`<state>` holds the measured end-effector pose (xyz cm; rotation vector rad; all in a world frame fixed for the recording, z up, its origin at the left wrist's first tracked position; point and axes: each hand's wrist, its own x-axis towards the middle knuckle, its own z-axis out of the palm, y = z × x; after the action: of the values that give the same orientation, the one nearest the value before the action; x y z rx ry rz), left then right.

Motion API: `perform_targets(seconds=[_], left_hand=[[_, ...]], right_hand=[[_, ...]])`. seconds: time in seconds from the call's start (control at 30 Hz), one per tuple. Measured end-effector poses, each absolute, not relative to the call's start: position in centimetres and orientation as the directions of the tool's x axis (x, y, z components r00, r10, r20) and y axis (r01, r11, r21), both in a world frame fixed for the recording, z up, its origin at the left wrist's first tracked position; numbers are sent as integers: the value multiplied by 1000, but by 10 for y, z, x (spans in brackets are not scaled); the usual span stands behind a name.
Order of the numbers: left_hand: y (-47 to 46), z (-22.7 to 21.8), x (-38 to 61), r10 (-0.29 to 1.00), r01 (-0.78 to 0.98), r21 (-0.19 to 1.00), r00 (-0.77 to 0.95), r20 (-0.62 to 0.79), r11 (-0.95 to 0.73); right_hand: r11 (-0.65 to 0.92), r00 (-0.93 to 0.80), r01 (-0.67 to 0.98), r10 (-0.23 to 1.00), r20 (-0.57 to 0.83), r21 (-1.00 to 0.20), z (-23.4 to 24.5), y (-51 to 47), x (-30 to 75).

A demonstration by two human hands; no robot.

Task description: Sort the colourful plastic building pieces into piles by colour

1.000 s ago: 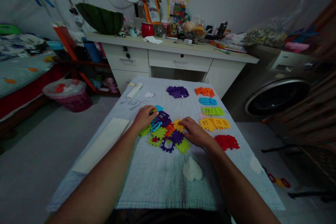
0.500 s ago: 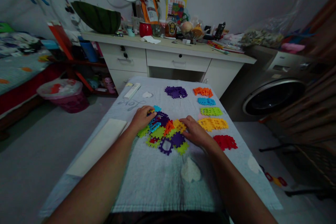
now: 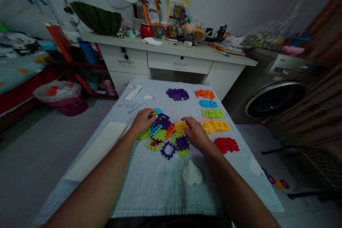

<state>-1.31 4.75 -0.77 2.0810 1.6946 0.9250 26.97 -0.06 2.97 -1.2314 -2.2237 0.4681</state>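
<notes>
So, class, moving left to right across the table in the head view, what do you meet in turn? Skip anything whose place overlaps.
White flat panel, left hand, purple frame-shaped piece, right hand, red pieces.

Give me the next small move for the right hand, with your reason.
Probably draw the yellow piece out of the mixed heap and slide it right to the yellow group. The right hand is at that piece, and the yellow group close by is all one colour, like the red group and green group beside it.
</notes>
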Motion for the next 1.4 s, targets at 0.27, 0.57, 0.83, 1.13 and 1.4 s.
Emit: perform_targets(seconds=[0.27, 0.57, 0.83, 1.13, 1.4], left_hand=[[48, -7, -13, 952, 753, 604, 97, 292, -262], [47, -7, -13, 951, 750, 604, 110, 288, -270], [49, -9, -14, 951, 752, 601, 110, 290, -271], [48, -8, -13, 953, 744, 614, 99, 286, -261], [49, -9, -13, 948, 734, 621, 100, 302, -275]], right_hand=[[500, -326, 618, 865, 381, -607, 27, 3, 268], [401, -401, 742, 908, 124, -537, 41, 8, 297], [357, -347, 840, 932, 100, -408, 56, 18, 334], [136, -44, 810, 984, 172, -570, 53, 28, 377], [77, 37, 939, 946, 322, -334, 43, 33, 378]])
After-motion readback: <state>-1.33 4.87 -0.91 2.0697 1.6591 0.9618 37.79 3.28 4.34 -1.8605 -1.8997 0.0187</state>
